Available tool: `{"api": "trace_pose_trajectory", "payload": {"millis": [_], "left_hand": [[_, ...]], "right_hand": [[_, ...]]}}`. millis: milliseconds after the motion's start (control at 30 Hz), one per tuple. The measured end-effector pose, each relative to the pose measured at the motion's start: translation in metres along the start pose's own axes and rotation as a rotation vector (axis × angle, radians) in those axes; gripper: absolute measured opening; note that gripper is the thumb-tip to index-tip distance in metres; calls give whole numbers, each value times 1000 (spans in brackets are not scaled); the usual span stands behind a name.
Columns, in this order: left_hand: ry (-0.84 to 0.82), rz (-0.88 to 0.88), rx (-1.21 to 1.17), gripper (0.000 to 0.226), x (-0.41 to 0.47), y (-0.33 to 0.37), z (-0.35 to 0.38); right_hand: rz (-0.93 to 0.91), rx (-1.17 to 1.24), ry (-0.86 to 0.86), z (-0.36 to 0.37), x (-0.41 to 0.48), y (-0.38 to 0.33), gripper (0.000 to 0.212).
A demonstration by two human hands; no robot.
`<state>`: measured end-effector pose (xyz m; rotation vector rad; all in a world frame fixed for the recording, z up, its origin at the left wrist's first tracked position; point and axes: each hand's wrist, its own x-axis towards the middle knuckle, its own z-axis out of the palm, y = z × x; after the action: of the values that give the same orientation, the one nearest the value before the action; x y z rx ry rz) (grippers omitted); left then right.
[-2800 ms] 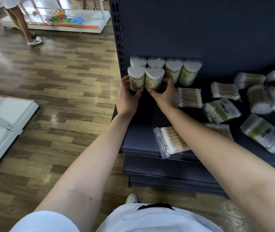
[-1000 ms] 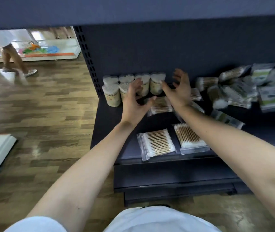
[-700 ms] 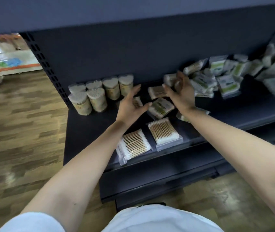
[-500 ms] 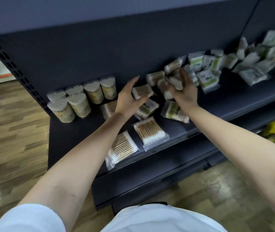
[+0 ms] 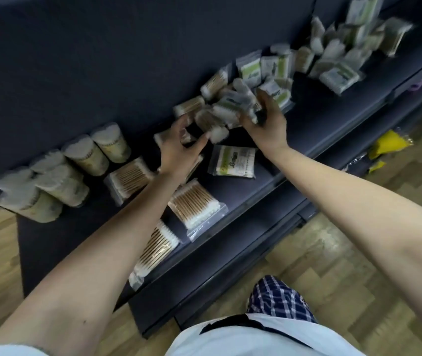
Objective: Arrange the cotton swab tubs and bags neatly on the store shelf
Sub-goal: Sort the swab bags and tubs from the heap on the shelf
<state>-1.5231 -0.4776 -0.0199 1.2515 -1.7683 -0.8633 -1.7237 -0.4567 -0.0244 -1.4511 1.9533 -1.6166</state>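
Dark blue metal shelf [image 5: 333, 119]: clear cylindrical swab tubs [image 5: 58, 173] clustered at left end, open room before them; flat clear swab bags [image 5: 195, 206] at front lip. Right hand [image 5: 266, 122] clutches blurred bag bundle [image 5: 228, 106]; left hand [image 5: 179, 147] spread, empty.

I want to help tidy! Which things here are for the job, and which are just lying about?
For the job: cotton swab tubs; bunch of swab bags gripped by the right hand; flat swab bags; bag pile; shelf.
Just lying about: yellow packet below; wooden floor.
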Motion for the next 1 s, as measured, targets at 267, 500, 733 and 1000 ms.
{"api": "trace_pose_trajectory", "payload": {"millis": [267,500,733,1000], "left_hand": [[78,47,-145,68,65,61,36],[-68,-88,306,74,104,57,88],[-137,-117,430,59,88,39,70],[-145,-110,382,51,77,39,55]], "right_hand": [[-9,82,-170,7,75,7,66],[-229,-51,-424,-24,146,44,69],[-448,-148,-709,4,160,46,69],[-575,-292,-849,17,151,44,68]]}}
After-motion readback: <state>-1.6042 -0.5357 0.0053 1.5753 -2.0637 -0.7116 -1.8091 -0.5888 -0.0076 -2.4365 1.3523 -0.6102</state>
